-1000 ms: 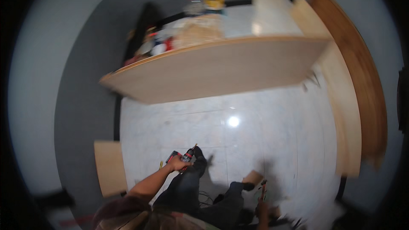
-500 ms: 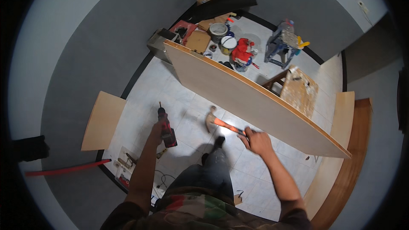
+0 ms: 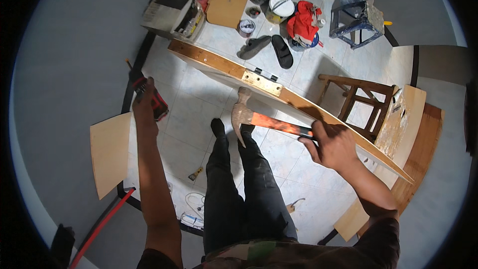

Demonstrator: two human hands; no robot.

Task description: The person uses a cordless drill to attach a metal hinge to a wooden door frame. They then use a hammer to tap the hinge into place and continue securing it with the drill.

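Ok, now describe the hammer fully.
The hammer is a claw hammer with a dull, brownish, metal-looking head, its striking end toward the top of the picture and its curved claw tapering toward the bottom. The orange handle has dark, worn-looking patches and a black grip. The right hand holds that grip, with the head out to the left, near the wood-edged panel; whether they touch is unclear.

Left hand (image 3: 144,103) hides part of the drill (image 3: 159,106) — right hand (image 3: 336,147), part of the hammer (image 3: 273,122).
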